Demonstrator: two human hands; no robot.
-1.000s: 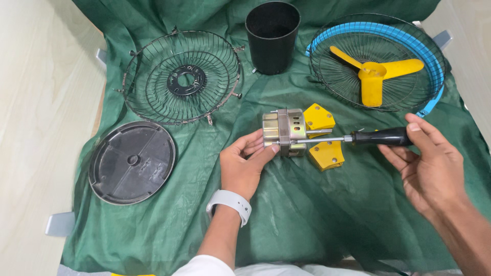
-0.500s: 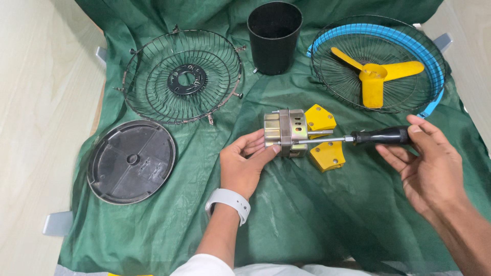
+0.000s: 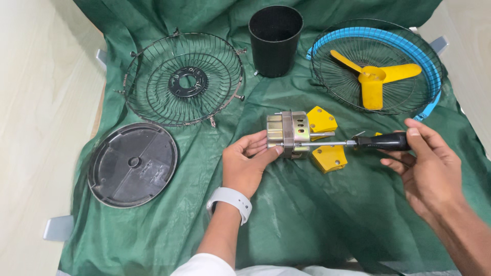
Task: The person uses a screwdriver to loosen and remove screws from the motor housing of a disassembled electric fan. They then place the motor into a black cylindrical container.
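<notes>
A small metal fan motor (image 3: pixel 288 132) with yellow bracket pieces (image 3: pixel 327 156) lies on the green cloth (image 3: pixel 317 220) near the middle. My left hand (image 3: pixel 246 164), a white watch on its wrist, holds the motor's near left side. My right hand (image 3: pixel 431 171) grips the black handle of a screwdriver (image 3: pixel 381 142). Its shaft lies level and its tip reaches the motor body.
A bare wire fan guard (image 3: pixel 185 76) sits at the back left, a black round base plate (image 3: pixel 133 163) in front of it. A black cup (image 3: pixel 275 38) stands at the back centre. At the back right, a blue-rimmed guard (image 3: pixel 427 66) holds a yellow three-blade propeller (image 3: pixel 373 82).
The hands, motor and screwdriver have stayed almost in place; my right fingers have shifted slightly on the handle.
</notes>
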